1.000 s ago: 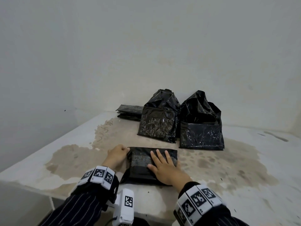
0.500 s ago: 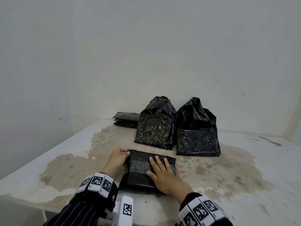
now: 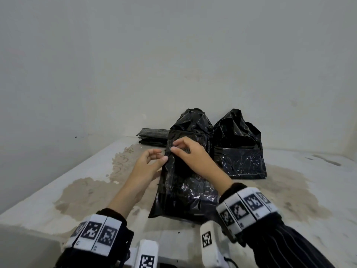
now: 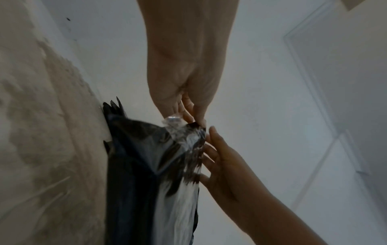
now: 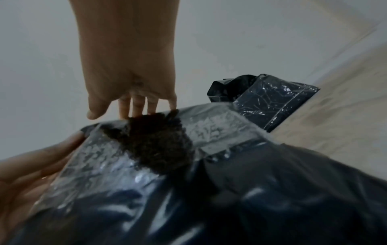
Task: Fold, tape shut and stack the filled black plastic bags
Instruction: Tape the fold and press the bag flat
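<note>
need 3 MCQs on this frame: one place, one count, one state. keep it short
1. Where is the flat stack of folded black bags?
A. back left, by the white wall
B. front right edge
C. on the floor

2. How many filled black plastic bags stand upright at the back?
A. one
B. two
C. four

3. What is the left hand doing?
A. lying flat on the table
B. gripping a tape roll
C. pinching the top edge of the near black bag

Key:
1 A: the stack lies left of the upright bags, against the wall.
2 B: the left upright bag and the right upright bag stand side by side.
3 C: the left wrist view shows its fingertips closed on the bag's corner.
</note>
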